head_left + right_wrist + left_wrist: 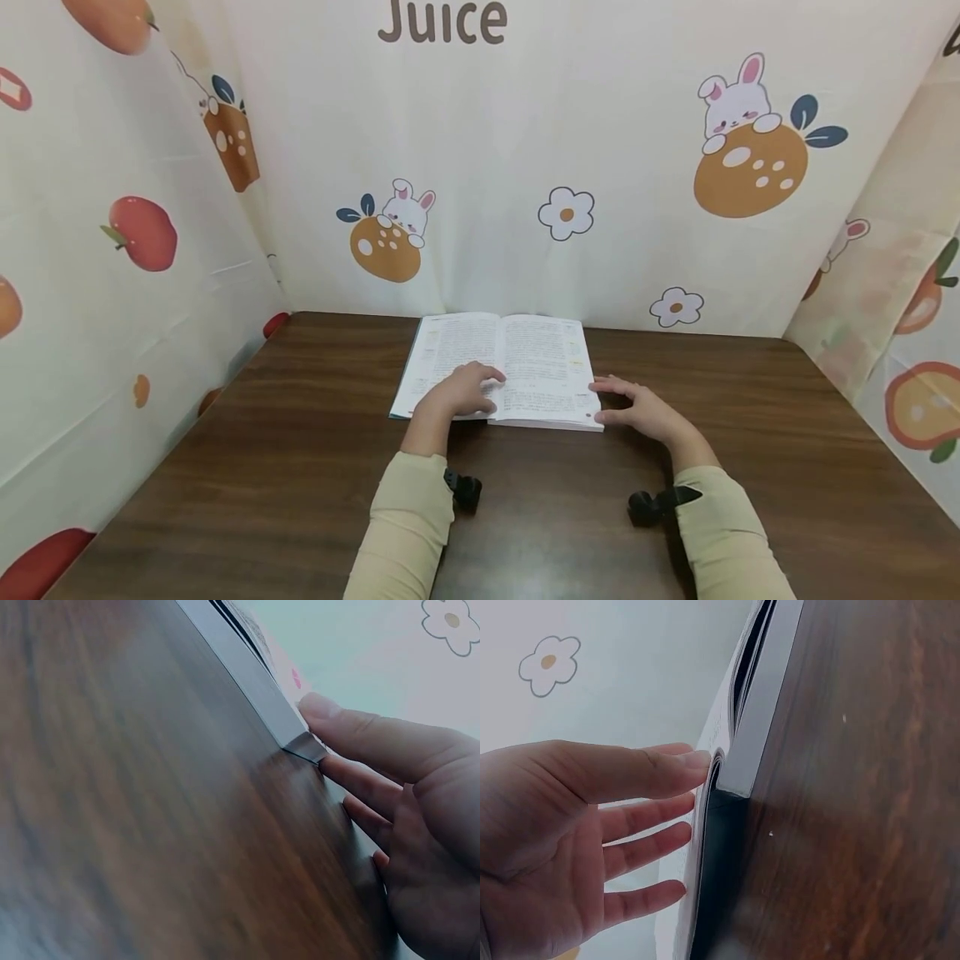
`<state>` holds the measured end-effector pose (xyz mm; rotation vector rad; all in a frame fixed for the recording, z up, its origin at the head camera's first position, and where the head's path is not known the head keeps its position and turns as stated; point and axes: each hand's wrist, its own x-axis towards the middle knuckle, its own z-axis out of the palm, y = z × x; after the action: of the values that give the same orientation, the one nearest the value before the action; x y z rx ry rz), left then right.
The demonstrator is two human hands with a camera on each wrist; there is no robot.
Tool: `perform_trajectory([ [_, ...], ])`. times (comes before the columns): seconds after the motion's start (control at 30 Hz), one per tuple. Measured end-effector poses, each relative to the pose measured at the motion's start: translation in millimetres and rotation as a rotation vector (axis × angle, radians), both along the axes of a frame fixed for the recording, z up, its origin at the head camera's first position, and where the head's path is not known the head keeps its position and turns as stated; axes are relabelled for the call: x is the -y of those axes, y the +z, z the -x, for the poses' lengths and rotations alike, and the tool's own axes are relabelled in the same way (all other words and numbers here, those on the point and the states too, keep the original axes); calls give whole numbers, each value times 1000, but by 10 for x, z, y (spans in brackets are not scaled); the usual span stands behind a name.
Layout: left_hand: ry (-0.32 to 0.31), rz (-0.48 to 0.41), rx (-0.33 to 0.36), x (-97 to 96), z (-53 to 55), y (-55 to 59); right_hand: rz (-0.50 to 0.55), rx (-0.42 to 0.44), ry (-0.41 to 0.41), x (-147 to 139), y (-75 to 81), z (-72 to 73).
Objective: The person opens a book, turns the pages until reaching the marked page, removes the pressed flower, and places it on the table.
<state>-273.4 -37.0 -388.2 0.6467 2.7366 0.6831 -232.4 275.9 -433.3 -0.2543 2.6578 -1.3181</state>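
While both forearms in rolled, pale yellow-green sleeves reach forward from the bottom of the head view, two bare hands meet an open book. It lies flat at the far side of a dark brown wooden tabletop, close to a cloth backdrop, with its gutter running away from the person.

The left hand angles in from the lower left, over the lower part of the left page near the gutter. Its hold is loose: the fingers are extended and spread apart against the paper, and the left wrist view shows the thumb touching the curved lower edge of the pages.

The right hand comes in from the lower right and meets the book's right side near the bottom corner. It too is relaxed, with fingers mostly straight; the right wrist view shows the thumb resting at the corner of the right page and the index finger against the side of the page block.

A small black device is strapped at each wrist. Printed on the backdrop are the word "Juice", outlined flowers and white rabbits peeking over orange-brown fruit.
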Motion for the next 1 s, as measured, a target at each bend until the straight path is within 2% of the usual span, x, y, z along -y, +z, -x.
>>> perform_trajectory([
  [0.17,43,13,-1,-52,-26,88,-28,4,-21,16,20,19],
  [0.33,77,27,-80,-171,-57,108,-40,-2,-36,34,27,22],
  [0.47,40,6,-146,-339,-104,74,-40,4,-62,59,15,24],
  [0.6,-19,54,-208,-519,-171,53,-35,1,-89,75,5,22],
  [0.77,-36,119,-235,-643,-225,48,-27,-11,-104,101,9,33],
  [1.0,-58,130,-268,-704,-249,31,-33,-8,-98,109,20,29],
])
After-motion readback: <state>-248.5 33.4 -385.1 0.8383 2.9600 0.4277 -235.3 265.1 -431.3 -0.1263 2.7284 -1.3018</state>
